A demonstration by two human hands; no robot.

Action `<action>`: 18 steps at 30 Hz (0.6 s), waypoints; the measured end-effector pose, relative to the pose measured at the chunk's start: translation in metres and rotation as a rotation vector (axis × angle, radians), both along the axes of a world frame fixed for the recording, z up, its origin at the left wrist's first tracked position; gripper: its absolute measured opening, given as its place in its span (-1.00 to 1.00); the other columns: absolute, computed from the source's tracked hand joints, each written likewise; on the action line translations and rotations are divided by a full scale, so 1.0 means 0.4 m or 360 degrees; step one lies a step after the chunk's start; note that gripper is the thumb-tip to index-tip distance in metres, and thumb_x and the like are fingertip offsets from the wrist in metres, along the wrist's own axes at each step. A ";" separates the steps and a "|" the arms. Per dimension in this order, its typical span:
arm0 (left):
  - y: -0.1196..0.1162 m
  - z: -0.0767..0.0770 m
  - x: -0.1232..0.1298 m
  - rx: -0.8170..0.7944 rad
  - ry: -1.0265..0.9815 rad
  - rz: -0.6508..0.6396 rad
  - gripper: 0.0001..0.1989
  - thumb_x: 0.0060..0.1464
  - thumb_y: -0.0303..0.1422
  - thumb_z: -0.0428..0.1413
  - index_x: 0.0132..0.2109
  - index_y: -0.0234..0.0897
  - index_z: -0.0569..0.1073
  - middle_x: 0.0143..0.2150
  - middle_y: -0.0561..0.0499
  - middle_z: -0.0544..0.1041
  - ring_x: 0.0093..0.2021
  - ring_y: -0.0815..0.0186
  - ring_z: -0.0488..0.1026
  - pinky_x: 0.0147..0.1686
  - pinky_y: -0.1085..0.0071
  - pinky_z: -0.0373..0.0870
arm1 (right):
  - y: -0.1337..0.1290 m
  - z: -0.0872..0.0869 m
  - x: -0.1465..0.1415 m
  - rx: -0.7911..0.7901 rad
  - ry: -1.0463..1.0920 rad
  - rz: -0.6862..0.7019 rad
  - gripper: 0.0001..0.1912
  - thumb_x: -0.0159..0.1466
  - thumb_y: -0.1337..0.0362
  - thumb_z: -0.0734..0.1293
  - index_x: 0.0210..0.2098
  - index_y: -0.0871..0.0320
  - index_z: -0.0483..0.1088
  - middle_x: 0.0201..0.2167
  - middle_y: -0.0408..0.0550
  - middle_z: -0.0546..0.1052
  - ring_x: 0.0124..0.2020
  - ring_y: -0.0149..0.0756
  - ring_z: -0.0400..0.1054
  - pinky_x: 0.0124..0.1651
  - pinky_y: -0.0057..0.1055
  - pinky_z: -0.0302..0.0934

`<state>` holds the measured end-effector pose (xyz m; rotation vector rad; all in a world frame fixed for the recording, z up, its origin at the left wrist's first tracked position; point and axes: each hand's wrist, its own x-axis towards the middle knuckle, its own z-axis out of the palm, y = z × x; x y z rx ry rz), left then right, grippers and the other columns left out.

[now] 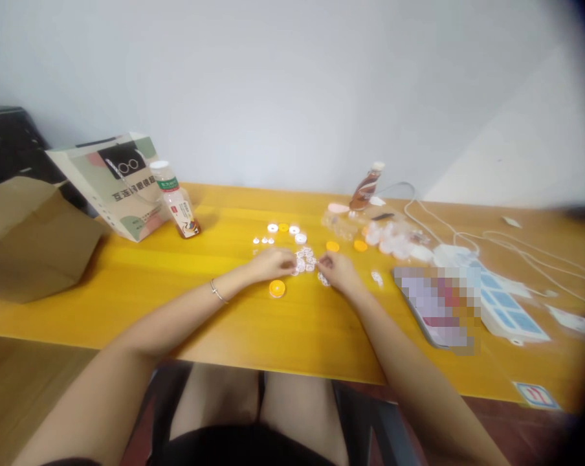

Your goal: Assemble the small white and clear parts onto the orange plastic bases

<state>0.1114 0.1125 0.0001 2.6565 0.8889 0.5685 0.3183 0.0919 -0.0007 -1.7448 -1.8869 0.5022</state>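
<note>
- Lying flat between the table's (234,330) near edge and your hands, the orange disc (277,288) sits apart from the cluster, probably to stay within easy reach.
- Your left hand (273,263): fingers curled in at the left side of the thin white pieces (306,259); blurred, cannot tell whether they grasp one.
- Your right hand (340,270): thumb and fingers drawn together at the right side; grasp unclear too. Flanking likely lets you handle small parts from both sides.
- White pieces: mid-table, between your hands, a few beneath the right.
- Beyond: small white pegs (264,241) in a row, discs (283,228) in an arc, presumably spaced for separate pick-up.
- Toward the far edge: labelled bottle (183,210) left, brown bottle (367,188) right, outside your hand space.
</note>
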 end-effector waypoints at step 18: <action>-0.004 -0.010 -0.009 -0.0313 -0.0326 0.0274 -0.77 -0.09 -0.49 0.07 -0.19 -0.31 0.37 -0.35 0.02 0.49 -0.35 0.39 0.42 -0.31 0.47 0.32 | -0.015 0.010 -0.014 0.0049 0.0822 -0.0036 -0.56 -0.03 0.16 0.32 -0.17 0.18 0.31 -0.51 -0.13 0.44 -0.52 -0.40 0.31 -0.46 -0.47 0.20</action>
